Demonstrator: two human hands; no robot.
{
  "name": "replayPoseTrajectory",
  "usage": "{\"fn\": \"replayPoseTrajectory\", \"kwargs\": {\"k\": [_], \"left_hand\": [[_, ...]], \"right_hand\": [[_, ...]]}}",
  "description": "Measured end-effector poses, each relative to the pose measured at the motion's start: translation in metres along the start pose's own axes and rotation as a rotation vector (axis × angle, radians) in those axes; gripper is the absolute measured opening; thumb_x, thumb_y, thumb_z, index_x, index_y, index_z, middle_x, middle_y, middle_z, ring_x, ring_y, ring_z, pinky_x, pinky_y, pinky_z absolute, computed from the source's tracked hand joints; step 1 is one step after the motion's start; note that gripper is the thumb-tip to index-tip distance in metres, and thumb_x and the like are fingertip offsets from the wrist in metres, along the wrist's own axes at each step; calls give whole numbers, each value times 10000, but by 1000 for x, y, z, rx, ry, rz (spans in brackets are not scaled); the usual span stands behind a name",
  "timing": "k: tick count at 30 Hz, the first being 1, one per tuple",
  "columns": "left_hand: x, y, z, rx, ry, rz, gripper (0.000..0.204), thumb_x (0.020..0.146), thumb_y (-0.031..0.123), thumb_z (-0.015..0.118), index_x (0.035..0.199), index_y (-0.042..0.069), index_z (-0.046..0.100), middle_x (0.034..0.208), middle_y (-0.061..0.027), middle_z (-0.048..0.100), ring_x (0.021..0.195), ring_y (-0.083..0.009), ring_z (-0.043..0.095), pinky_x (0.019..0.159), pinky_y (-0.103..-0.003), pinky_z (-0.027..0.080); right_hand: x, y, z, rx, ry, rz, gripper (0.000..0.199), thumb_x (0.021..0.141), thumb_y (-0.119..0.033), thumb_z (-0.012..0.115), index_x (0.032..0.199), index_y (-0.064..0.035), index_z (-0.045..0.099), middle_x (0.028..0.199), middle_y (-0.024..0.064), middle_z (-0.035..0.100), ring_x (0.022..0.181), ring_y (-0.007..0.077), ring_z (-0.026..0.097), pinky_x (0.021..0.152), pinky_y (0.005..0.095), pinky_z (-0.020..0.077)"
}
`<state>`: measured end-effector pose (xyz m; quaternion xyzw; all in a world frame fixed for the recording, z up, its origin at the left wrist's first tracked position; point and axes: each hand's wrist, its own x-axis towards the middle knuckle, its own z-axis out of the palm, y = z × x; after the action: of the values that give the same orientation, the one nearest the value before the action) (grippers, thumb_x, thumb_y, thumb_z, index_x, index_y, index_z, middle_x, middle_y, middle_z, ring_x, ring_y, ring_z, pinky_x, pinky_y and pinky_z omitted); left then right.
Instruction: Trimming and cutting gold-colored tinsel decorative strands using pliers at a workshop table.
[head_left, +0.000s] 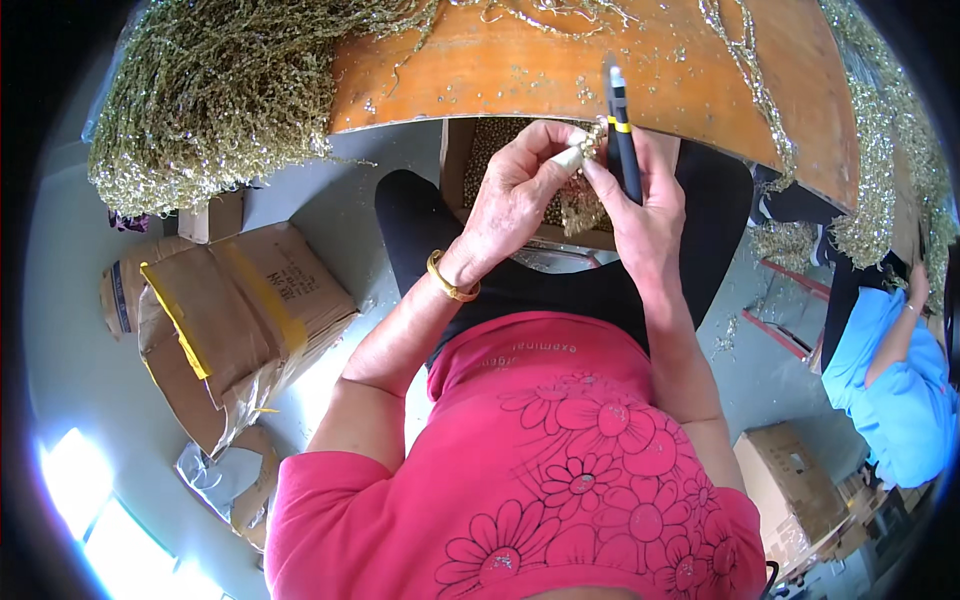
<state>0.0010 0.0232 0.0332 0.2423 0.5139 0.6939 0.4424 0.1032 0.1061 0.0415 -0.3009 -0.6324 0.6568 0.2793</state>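
In front of the table's near edge, my left hand (515, 190) pinches a small bunch of glittery gold beaded strands (580, 210) between thumb and fingertips. My right hand (645, 205) meets it there, its thumb tip against the same strands. Gripped in that right hand is a slim black-handled tool (622, 150) with a yellow band and a pale tip, pointing away from me; its exact kind is unclear. The strands' loose ends dangle below my fingers, over an open box (457, 165) of small gold beads between my knees. My hands partly cover that box.
A thick heap of gold strands (230, 100) hangs over the left of the wooden table (480, 75); more strands (865, 170) hang at the right. Cardboard boxes (245, 300) stand on the floor at left, another carton (795, 490) at lower right. A person in blue (890, 380) is at far right.
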Motion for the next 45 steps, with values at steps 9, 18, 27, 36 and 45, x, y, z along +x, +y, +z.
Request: {"fn": "replayPoseTrajectory", "kwargs": {"k": [9,18,27,36,45], "left_hand": [[-2,2,-5,67,18,58,156,894,61,441,1023,-14,489,917,-37,565,810,-64,516,728,-210,441],[-1,5,1,-78,-22,32,162,875,116,512,1002,21,543,943,-36,594,865,-70,529,771,-215,425],[4,0,-10,-233,3,-130,186,890,155,484,995,18,557,909,-42,608,824,-98,565,741,-219,449],[3,-4,-3,-36,135,73,186,885,158,505,1008,19,522,917,-33,585,838,-86,548,777,-221,431],[4,-5,-7,729,114,450,254,762,72,650,984,17,538,898,-52,546,854,-125,522,755,-256,432]], "right_hand": [[-1,-2,-4,100,-5,82,307,788,-104,624,1073,-25,539,890,-11,538,825,55,493,765,211,400],[3,-8,-4,115,-44,31,335,778,-54,618,1096,-16,519,893,-6,521,856,62,483,764,211,395],[7,-2,-9,208,-118,151,367,797,-54,595,1135,4,466,939,20,517,896,94,497,808,245,391],[7,-1,-8,203,-114,188,340,800,-30,572,1121,17,470,929,30,516,873,95,502,790,238,401],[13,0,-9,187,-65,117,324,804,-36,568,1111,16,479,908,22,500,838,93,501,786,246,402]]}}
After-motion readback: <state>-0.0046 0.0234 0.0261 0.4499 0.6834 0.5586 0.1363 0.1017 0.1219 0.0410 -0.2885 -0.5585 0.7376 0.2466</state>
